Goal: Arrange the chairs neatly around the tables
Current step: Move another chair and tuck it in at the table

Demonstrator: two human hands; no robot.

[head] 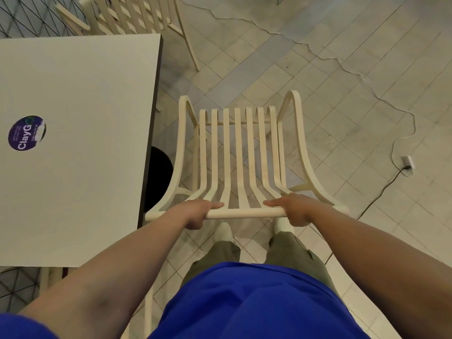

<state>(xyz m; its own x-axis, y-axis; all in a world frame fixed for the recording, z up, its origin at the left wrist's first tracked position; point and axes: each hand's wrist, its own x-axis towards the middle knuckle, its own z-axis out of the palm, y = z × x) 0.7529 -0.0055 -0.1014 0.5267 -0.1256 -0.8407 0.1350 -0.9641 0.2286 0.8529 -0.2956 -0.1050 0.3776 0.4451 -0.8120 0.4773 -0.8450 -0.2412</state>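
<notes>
- We grip the cream slatted chair (pixel 238 152) by its top rail (pixel 244 212), low in the centre of the frame.
- Our left hand (pixel 195 214) is wrapped around the rail's left part, one digit lying along the top and pointing inward.
- Our right hand (pixel 296 211) clasps the right part the same way; both forearms reach up from the bottom corners.
- The chair stands just right of the white table (pixel 80 94), its seat pointing toward the top of the frame.
- A purple round sticker (pixel 27 132) sits on the tabletop at the left edge.
- A second slatted chair (pixel 137 15) stands beyond the table, upper left.
- A white cable (pixel 342 62) winds across the tiled floor to an adapter (pixel 408 162) at right.
</notes>
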